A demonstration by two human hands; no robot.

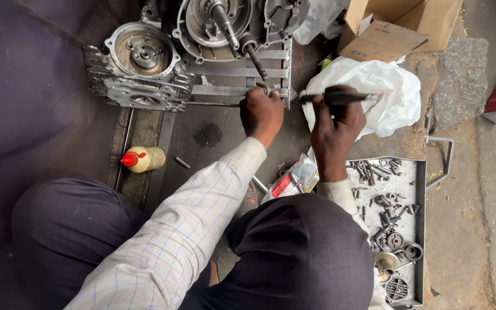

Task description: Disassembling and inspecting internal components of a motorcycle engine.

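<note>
the left hand grasps a small bent metal hook at the grey engine case on its steel stand, the right hand clenches a dark screwdriver before a white plastic bag, near a metal tray of bolts.

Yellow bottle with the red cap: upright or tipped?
Tipped. The yellow bottle lies on its side on the ground, red cap pointing left, apart from both hands.
</note>
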